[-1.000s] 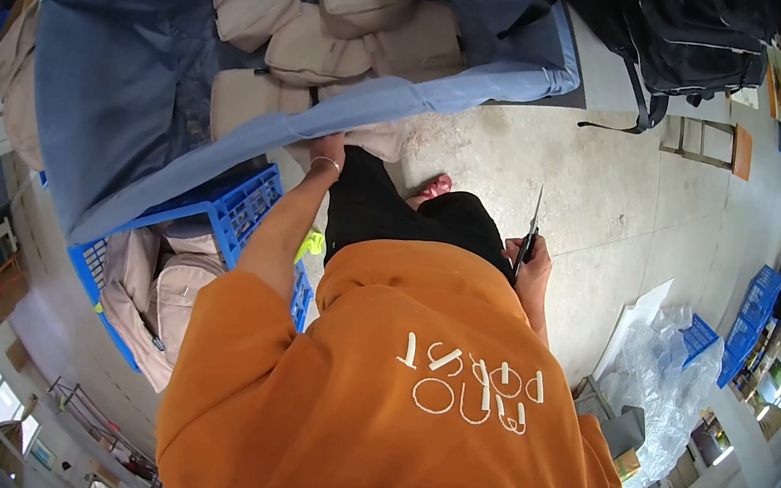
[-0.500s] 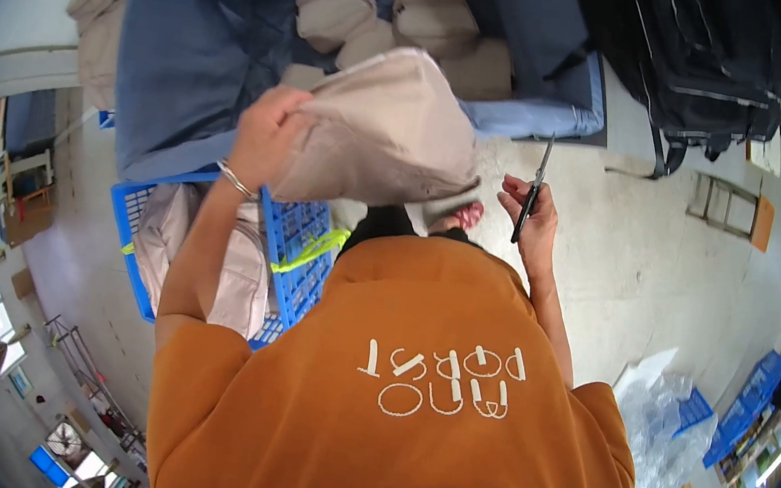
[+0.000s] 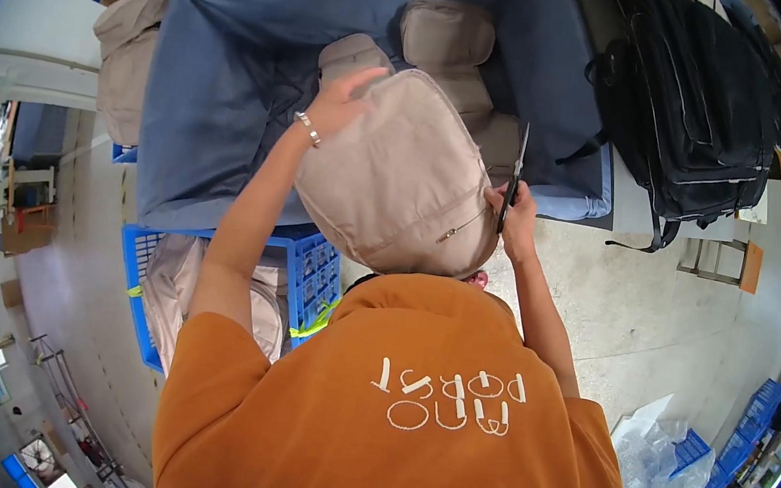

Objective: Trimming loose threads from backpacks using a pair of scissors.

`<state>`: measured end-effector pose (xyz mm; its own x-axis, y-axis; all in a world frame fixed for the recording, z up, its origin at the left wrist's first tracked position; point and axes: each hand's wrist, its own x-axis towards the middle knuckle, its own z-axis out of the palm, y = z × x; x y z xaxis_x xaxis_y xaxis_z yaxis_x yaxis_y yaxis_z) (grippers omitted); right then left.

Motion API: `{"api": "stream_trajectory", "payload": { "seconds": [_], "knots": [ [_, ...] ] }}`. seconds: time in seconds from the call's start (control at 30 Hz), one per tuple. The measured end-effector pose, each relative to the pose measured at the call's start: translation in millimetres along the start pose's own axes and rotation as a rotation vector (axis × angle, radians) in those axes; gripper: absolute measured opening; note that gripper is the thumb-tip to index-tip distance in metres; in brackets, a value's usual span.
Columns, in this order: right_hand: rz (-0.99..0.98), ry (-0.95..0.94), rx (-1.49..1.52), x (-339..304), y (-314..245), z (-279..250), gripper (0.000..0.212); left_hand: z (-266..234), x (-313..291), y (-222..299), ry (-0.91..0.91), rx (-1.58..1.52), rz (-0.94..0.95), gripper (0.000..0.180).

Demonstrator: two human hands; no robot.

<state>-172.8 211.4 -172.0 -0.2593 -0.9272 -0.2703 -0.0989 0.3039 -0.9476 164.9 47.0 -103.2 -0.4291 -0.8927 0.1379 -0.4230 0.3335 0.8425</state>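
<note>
A beige bag (image 3: 400, 162) with a zipped front pocket is upright in front of my body. My left hand (image 3: 339, 109), slightly blurred, lies at its upper left edge with the fingers stretched apart. On the other side, my right hand (image 3: 517, 223) is closed on black-handled scissors (image 3: 514, 186), blades pointing up. Its fingertips touch the bag's right edge near the zip. Behind the bag, several beige bags (image 3: 447, 36) lie in a large bin with a blue-grey fabric lining (image 3: 226, 77).
At my left a blue plastic crate (image 3: 313, 278) holds more beige bags (image 3: 172, 290). Black backpacks (image 3: 694, 115) stand at the right of the bin. Clear plastic wrap (image 3: 659, 477) lies at the lower right. Another beige bag (image 3: 127, 65) hangs at the far left.
The bag has turned so its zipped pocket faces me. My left hand has moved up and right and its fingers have spread. The right hand, with the scissors, has come against the bag's edge.
</note>
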Motion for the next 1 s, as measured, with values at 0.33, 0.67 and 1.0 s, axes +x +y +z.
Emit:
{"api": "stream_trajectory", "payload": {
  "seconds": [0.33,0.67,1.0],
  "knots": [
    [0.110,-0.027,0.156,-11,-15,0,0.026,45,89,-24,-0.279,-0.255,-0.279,0.029],
    [0.143,0.034,0.231,-28,-1,-12,0.027,56,92,12,-0.225,-0.418,-0.384,0.017],
    [0.151,0.064,0.172,-28,-1,-8,0.022,57,88,11,-0.251,-0.458,-0.352,0.022]
  ]
}}
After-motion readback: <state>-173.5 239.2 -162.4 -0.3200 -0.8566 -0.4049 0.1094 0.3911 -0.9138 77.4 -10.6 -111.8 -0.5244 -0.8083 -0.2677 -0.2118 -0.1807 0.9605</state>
